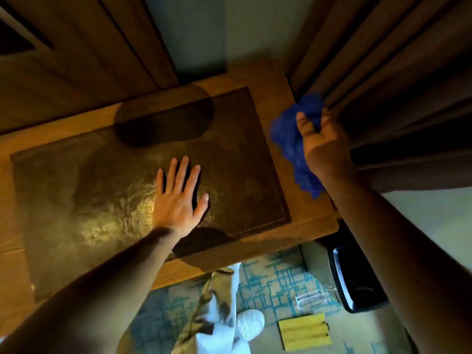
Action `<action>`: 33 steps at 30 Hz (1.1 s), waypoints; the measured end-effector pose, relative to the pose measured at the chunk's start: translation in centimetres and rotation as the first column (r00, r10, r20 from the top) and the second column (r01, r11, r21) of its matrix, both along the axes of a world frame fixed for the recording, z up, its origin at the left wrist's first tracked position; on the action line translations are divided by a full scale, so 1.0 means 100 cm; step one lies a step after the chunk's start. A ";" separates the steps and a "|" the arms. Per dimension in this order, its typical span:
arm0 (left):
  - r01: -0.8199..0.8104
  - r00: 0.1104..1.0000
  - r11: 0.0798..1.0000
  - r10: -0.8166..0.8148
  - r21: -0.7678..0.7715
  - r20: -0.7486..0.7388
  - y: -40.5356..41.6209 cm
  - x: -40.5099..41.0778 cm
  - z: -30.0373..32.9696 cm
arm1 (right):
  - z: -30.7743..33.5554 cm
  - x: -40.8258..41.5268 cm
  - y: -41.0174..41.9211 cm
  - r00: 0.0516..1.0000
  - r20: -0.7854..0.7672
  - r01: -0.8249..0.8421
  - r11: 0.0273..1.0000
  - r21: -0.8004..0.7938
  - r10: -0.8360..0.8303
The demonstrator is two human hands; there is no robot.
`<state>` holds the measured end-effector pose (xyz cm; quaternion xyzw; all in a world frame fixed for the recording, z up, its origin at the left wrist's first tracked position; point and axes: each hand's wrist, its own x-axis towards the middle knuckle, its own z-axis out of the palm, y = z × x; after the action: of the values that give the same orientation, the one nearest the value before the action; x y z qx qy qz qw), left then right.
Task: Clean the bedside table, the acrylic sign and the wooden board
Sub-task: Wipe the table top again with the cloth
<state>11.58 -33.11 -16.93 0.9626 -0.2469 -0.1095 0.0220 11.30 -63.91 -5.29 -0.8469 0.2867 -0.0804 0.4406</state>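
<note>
The wooden bedside table (301, 226) fills the middle of the view, with a dark glossy inset top (237, 159). My left hand (178, 198) lies flat on that top, fingers straight and spread. My right hand (321, 144) is raised over the table's right edge and grips a crumpled blue cloth (291, 139) that hangs below the fist. On the carpet at the lower right lies a yellow wooden board (304, 332). Just above it lies a clear acrylic sign (310, 300).
Dark brown curtains (396, 72) hang close behind my right hand. A black bin (357, 279) stands on the floor right of the table. A wooden headboard panel (76, 60) rises at the back left. My leg and a white shoe (250, 324) are below the table's front edge.
</note>
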 end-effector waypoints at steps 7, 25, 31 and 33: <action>0.000 1.000 1.000 0.000 -0.011 -0.009 -0.001 0.003 -0.003 | -0.015 0.049 0.012 0.990 -0.122 0.121 0.844 0.522 -0.067; 0.009 1.000 1.000 -0.009 -0.004 0.017 -0.001 0.003 -0.006 | -0.086 0.055 -0.007 0.965 -0.259 -0.172 0.851 -0.496 0.044; 0.011 1.000 1.000 -0.011 0.027 -0.001 0.001 0.003 -0.004 | -0.108 0.019 0.000 0.866 -0.431 -0.477 0.678 -0.559 0.254; 0.012 1.000 0.999 -0.012 0.032 0.001 0.000 0.003 -0.004 | -0.109 0.017 -0.004 0.843 -0.477 -0.508 0.663 -0.550 0.250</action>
<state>11.87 -33.14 -17.31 0.9615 -0.2507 -0.1128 0.0055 12.95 -64.33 -16.21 -0.9868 0.1292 0.0763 0.0606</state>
